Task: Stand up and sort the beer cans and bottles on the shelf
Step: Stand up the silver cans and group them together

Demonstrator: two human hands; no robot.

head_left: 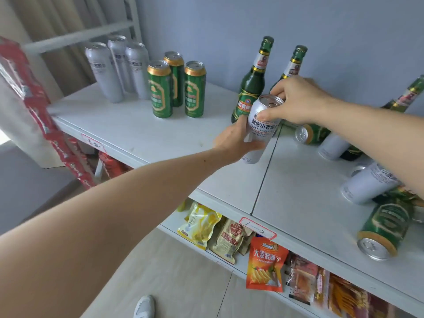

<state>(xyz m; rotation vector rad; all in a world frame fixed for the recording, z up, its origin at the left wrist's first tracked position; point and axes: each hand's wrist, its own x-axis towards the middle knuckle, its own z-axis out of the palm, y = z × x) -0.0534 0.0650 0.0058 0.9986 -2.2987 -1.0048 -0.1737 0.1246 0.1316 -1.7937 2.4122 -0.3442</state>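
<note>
A silver wheat-beer can (260,131) is upright over the white shelf (160,134), held by both hands. My left hand (236,141) wraps its lower body from the left. My right hand (296,101) pinches its top rim from the right. Three silver cans (114,70) stand at the back left, three green cans (176,86) beside them. Two green bottles (252,79) stand upright behind my hands. At the right, green and silver cans (385,226) and a bottle (403,97) lie on their sides.
Snack packets (266,265) fill the lower shelf below the front edge. Red packaging (34,92) hangs at the left by the shelf frame. A blue wall backs the shelf. My white shoe (144,306) shows on the floor.
</note>
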